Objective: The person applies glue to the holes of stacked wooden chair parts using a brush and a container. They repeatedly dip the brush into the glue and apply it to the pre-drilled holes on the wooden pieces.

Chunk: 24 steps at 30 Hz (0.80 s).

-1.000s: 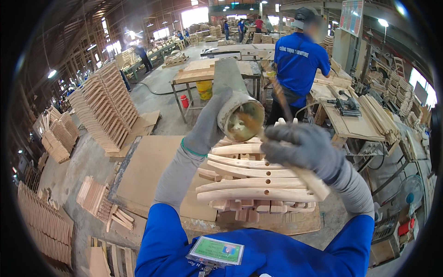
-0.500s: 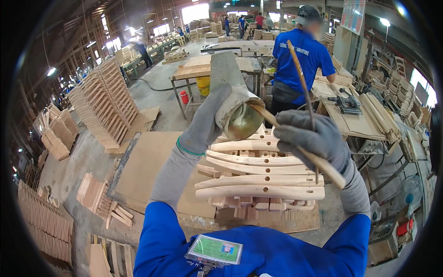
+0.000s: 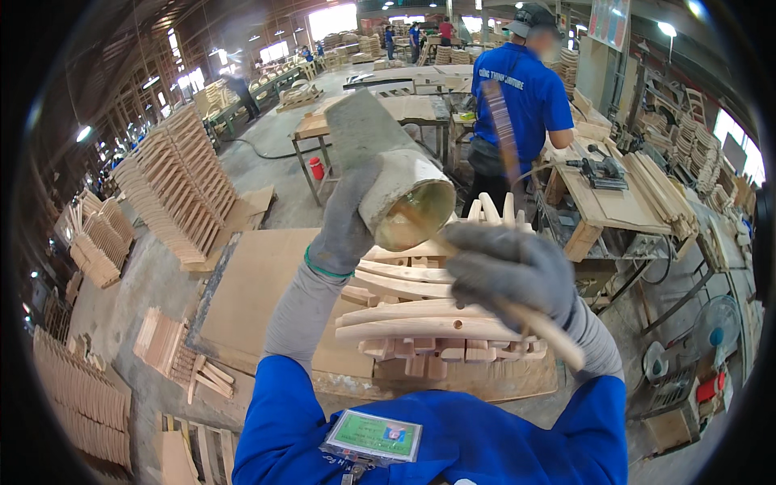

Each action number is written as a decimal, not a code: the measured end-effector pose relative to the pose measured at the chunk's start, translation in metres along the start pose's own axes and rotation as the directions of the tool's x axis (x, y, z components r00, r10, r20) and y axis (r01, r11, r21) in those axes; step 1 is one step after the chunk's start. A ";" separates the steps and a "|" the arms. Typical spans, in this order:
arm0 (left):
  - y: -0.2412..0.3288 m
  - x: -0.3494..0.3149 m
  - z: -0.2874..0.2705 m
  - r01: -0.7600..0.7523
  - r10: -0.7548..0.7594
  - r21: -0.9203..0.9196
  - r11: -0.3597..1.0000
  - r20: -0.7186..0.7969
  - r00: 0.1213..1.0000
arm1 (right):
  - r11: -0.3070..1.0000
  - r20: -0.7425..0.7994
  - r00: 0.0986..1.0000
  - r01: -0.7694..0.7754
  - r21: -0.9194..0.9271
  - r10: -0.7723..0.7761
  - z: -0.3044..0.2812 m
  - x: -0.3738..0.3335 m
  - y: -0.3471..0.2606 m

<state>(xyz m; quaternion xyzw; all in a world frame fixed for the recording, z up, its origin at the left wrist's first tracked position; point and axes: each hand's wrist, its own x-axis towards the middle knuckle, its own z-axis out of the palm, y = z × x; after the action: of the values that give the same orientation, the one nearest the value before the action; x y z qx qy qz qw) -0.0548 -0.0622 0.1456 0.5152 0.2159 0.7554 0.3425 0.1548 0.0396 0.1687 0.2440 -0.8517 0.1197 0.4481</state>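
Work under way, remainder unclear: left hand [image 3: 343, 222] grips a cup [image 3: 390, 184], right hand [image 3: 517, 271] a wooden stick [image 3: 551, 335], curved slats [image 3: 396, 326] at six o'clock.

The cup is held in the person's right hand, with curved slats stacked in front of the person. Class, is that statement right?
No, the hand is wrong: the head view shows the cup in the person's left hand, with curved slats stacked in front of the person. The right hand holds a stick.
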 end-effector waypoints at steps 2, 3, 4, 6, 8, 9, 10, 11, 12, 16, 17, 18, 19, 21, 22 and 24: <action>0.008 -0.002 -0.007 0.027 -0.016 0.169 0.985 -0.067 0.998 | 0.991 0.195 0.977 0.100 -0.090 -0.081 0.007 -0.002 -0.003; 0.011 -0.005 -0.014 0.032 -0.031 0.094 0.995 -0.020 0.999 | 0.971 0.326 0.941 0.156 -0.182 -0.090 0.005 0.006 -0.013; 0.010 -0.006 -0.022 0.040 -0.041 0.009 0.999 0.034 0.999 | 0.948 0.342 0.929 0.225 -0.224 -0.140 0.007 0.006 -0.017; 0.009 -0.002 -0.013 0.094 -0.087 0.083 0.992 -0.085 0.993 | 0.881 0.414 0.881 0.368 -0.297 -0.228 0.010 0.002 -0.016; 0.004 -0.001 -0.021 0.159 -0.150 0.075 0.985 -0.114 0.982 | 0.793 0.536 0.797 0.506 -0.339 -0.279 0.010 0.000 -0.010; 0.003 0.000 -0.020 0.194 -0.185 0.063 0.979 -0.131 0.974 | 0.750 0.601 0.744 0.568 -0.339 -0.291 0.009 0.001 -0.007; 0.004 0.000 -0.018 0.222 -0.209 0.087 0.971 -0.134 0.969 | 0.712 0.674 0.682 0.621 -0.328 -0.284 0.007 0.002 -0.003; 0.007 0.001 -0.017 0.243 -0.233 0.066 0.968 -0.131 0.964 | 0.711 0.688 0.664 0.632 -0.308 -0.293 0.005 0.004 0.001; 0.011 0.001 -0.013 0.260 -0.253 0.046 0.964 -0.127 0.959 | 0.707 0.701 0.645 0.646 -0.287 -0.305 0.001 0.008 0.003; 0.013 0.003 0.002 0.357 -0.341 0.083 0.930 -0.166 0.926 | 0.658 0.568 0.679 0.694 -0.292 -0.465 -0.022 0.029 0.018; 0.009 0.003 -0.006 0.307 -0.307 -0.005 0.952 -0.035 0.951 | 0.680 0.547 0.704 0.669 -0.299 -0.452 -0.024 0.027 0.018; 0.009 0.006 -0.009 0.265 -0.257 -0.097 0.959 0.083 0.963 | 0.705 0.522 0.728 0.644 -0.298 -0.445 -0.025 0.024 0.022; 0.009 -0.001 -0.009 0.259 -0.257 -0.080 0.963 0.035 0.966 | 0.798 0.503 0.786 0.538 -0.272 -0.358 -0.026 0.015 0.021; 0.006 -0.010 -0.002 0.241 -0.239 0.023 0.970 -0.053 0.969 | 0.868 0.505 0.819 0.435 -0.239 -0.271 -0.032 0.003 0.021; 0.001 -0.011 0.001 0.228 -0.219 0.107 0.968 -0.089 0.972 | 0.862 0.518 0.809 0.448 -0.237 -0.278 -0.038 -0.001 0.021; -0.010 -0.014 -0.003 0.158 -0.155 0.032 0.987 -0.070 0.985 | 0.948 0.342 0.917 0.273 -0.166 -0.205 -0.020 -0.023 0.024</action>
<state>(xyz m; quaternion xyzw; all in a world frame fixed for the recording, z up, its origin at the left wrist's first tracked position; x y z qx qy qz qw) -0.0513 -0.0654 0.1289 0.4772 0.2812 0.7390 0.3835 0.1676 0.0755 0.1620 0.3141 -0.8845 -0.0679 0.3382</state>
